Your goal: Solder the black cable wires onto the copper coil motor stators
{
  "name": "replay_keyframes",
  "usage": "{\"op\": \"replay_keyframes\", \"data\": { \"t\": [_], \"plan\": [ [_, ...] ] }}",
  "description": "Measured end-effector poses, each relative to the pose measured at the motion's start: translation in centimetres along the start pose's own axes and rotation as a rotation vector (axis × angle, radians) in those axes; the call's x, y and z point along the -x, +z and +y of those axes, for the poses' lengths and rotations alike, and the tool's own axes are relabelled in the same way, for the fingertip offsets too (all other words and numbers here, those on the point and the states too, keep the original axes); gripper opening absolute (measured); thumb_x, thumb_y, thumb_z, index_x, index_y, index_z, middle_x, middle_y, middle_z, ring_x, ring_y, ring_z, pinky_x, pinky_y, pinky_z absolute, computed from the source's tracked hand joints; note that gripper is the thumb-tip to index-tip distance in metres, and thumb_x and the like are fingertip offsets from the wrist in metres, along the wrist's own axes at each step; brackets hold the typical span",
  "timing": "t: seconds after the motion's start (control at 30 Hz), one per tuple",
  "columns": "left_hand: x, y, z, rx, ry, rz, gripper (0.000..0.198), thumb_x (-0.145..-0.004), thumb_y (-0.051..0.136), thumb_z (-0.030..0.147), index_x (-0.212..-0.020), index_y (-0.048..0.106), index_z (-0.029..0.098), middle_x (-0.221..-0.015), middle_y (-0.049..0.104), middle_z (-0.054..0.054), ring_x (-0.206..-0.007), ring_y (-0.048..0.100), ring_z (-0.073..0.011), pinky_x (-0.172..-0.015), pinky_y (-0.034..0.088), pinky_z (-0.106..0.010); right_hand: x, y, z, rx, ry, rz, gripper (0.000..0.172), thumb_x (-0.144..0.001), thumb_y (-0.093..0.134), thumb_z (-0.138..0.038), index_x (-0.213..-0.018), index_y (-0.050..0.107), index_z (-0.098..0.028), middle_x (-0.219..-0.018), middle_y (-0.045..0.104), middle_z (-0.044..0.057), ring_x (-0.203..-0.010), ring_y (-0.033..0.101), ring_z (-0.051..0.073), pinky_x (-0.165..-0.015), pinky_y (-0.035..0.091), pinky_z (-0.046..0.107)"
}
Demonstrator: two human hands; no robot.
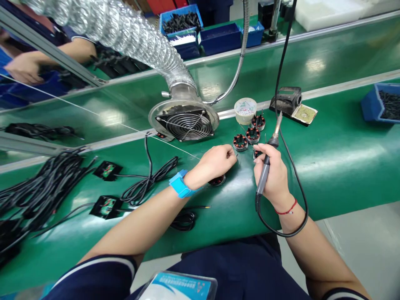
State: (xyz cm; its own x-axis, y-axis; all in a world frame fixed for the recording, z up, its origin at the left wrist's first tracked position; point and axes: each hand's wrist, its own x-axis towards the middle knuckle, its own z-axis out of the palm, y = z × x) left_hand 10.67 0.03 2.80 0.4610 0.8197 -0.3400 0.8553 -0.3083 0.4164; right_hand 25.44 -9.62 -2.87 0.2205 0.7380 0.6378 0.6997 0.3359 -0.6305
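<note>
My right hand (271,173) grips a soldering iron (264,173), its metal tip pointing up and away from me. Beside those fingers, partly covered by them, is a motor stator (257,154) with black plastic and copper windings. My left hand (218,160) is closed in a pinch above the bench; what it holds, if anything, is too small to make out. Another stator (218,181) lies under the left wrist, mostly hidden. Just beyond both hands sit more stators, one nearest the left fingers (240,143), a middle one (252,135) and a far one (258,122).
A fume fan (187,125) on a foil duct stands ahead. Behind the stators are a round tub (245,111) and an iron stand with sponge (304,113). Black cables (151,183) and open boxes (107,207) lie left. A blue bin (375,104) is right. A co-worker's hand (26,68) shows upper left.
</note>
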Motion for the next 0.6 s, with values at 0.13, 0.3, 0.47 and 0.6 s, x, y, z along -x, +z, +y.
{"op": "replay_keyframes", "data": {
  "t": [0.13, 0.3, 0.47, 0.6],
  "plan": [
    [0.0, 0.0, 0.8, -0.07, 0.037, 0.037, 0.017, -0.09, 0.048, 0.027, -0.087, 0.062, 0.017, -0.086, 0.071, -0.006, -0.074, 0.06, -0.018, -0.063, 0.036, -0.028, 0.2, 0.1, 0.1, -0.011, 0.015, -0.011, 0.049, -0.092, 0.046, -0.009, -0.137, 0.043, -0.027, -0.113, 0.069, 0.005, -0.083, 0.071, 0.017, -0.081, 0.063, 0.039],
    [0.6, 0.3, 0.7, -0.131, 0.016, 0.047, 0.031, -0.094, 0.055, 0.043, -0.112, 0.056, 0.017, -0.092, 0.07, -0.006, -0.08, 0.065, -0.0215, -0.066, 0.042, -0.03, 0.2, 0.1, 0.0, -0.021, 0.002, -0.004, 0.048, -0.093, 0.047, -0.011, -0.138, 0.042, -0.028, -0.119, 0.068, 0.006, -0.09, 0.072, 0.018, -0.083, 0.063, 0.038],
    [0.8, 1.1, 0.5, -0.344, 0.069, 0.07, 0.027, -0.095, 0.054, 0.037, -0.111, 0.056, 0.016, -0.107, 0.068, -0.01, -0.094, 0.068, -0.0275, -0.071, 0.047, -0.033, 0.2, 0.0, -0.1, -0.032, -0.001, -0.002, 0.047, -0.093, 0.048, -0.011, -0.137, 0.043, -0.026, -0.121, 0.068, 0.007, -0.097, 0.073, 0.02, -0.085, 0.063, 0.039],
    [0.6, 1.5, 0.9, -0.464, 0.101, 0.146, 0.025, -0.099, 0.041, 0.027, -0.11, 0.059, 0.015, -0.108, 0.067, -0.012, -0.096, 0.069, -0.0294, -0.07, 0.048, -0.035, 0.1, 0.0, -0.3, -0.029, -0.008, 0.006, 0.046, -0.093, 0.047, -0.011, -0.137, 0.043, -0.026, -0.121, 0.069, 0.007, -0.096, 0.073, 0.02, -0.084, 0.063, 0.039]
  ]
}}
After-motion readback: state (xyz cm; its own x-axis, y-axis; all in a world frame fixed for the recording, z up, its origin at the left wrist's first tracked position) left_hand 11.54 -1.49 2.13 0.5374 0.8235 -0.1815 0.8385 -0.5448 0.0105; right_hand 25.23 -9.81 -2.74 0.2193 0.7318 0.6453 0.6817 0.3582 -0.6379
